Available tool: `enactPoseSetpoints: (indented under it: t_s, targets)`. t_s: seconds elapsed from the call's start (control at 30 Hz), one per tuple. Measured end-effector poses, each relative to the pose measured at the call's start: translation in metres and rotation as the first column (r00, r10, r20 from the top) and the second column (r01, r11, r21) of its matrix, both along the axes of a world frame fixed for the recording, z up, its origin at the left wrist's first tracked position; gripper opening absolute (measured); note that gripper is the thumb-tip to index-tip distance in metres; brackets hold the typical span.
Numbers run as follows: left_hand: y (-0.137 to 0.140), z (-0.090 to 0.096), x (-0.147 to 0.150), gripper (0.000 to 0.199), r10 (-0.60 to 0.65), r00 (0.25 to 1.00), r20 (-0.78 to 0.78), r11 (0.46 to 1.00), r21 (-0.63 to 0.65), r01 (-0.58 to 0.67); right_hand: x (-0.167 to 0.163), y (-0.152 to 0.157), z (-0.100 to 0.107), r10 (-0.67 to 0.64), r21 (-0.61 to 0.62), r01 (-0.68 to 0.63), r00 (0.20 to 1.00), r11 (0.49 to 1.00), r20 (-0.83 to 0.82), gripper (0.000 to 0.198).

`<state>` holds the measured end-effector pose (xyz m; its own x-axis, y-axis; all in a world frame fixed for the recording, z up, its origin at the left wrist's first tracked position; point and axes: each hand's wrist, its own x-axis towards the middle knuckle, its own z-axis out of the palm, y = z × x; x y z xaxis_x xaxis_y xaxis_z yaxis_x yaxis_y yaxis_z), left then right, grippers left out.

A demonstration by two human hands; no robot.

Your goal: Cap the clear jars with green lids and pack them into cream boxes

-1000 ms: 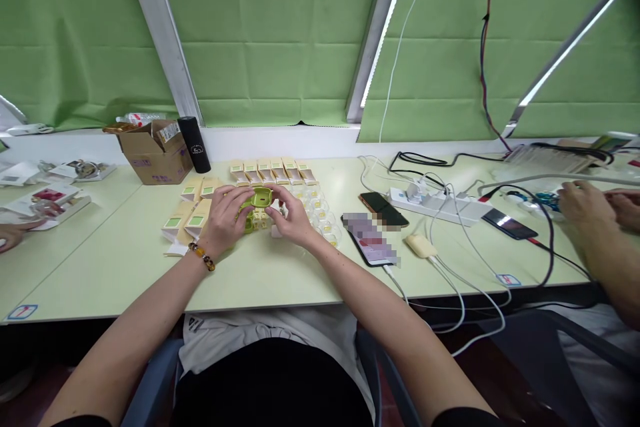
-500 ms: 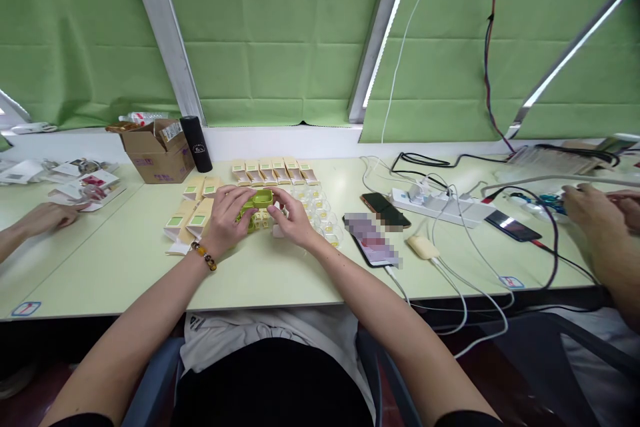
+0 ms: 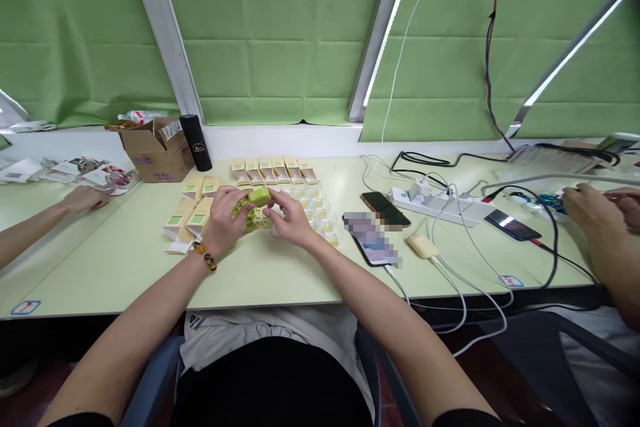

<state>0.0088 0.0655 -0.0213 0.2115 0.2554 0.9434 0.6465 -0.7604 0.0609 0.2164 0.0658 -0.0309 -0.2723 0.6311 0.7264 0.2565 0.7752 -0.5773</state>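
Note:
Above the table, a small green case point(image 3: 260, 197) is held at fingertip height between my two hands. My left hand point(image 3: 226, 215), with a beaded bracelet at its wrist, pinches the left side of the case. On its right end, the thumb and fingers of my right hand point(image 3: 290, 217) are closed. Just below are more small green pieces point(image 3: 249, 221) and small cream pieces, partly hidden by my fingers. Clear round plastic pieces with yellow centres point(image 3: 320, 213) lie in rows beside my right hand. Open cream boxes with green labels point(image 3: 199, 207) stand by my left hand.
More cream boxes point(image 3: 274, 172) line up behind. A cardboard box point(image 3: 163, 157) and a black cylinder point(image 3: 197, 143) stand back left. Phones point(image 3: 370, 240), a power strip point(image 3: 440, 205) and cables lie right. Other people's hands point(image 3: 85, 199) are at both sides.
The green case showed an open hollow before; now a smooth, closed-looking face is up. My hands have barely moved. The person's hand at left has shifted right with the printed cards.

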Motion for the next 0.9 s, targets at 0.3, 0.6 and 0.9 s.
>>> enactPoseSetpoints:
  t_s: [0.3, 0.6, 0.9]
  targets:
    - [-0.0002, -0.0003, 0.0032, 0.023, -0.013, 0.996, 0.086, 0.996, -0.081, 0.020, -0.0001, -0.0003, 0.0017, -0.042, -0.033, 0.044, 0.998, 0.998, 0.041, 0.053]
    - [0.0009, -0.0007, 0.0023, 0.025, 0.031, 0.988, 0.152, 0.986, -0.167, -0.006, -0.0003, -0.0039, 0.0053, -0.077, -0.024, 0.079, 0.996, 0.997, 0.053, 0.053]
    - [0.0022, -0.0028, 0.0019, 0.024, 0.035, 0.986, 0.163, 0.983, -0.185, -0.005, -0.0006, -0.0017, 0.0023, -0.084, 0.005, 0.084, 0.992, 0.996, 0.092, 0.055]
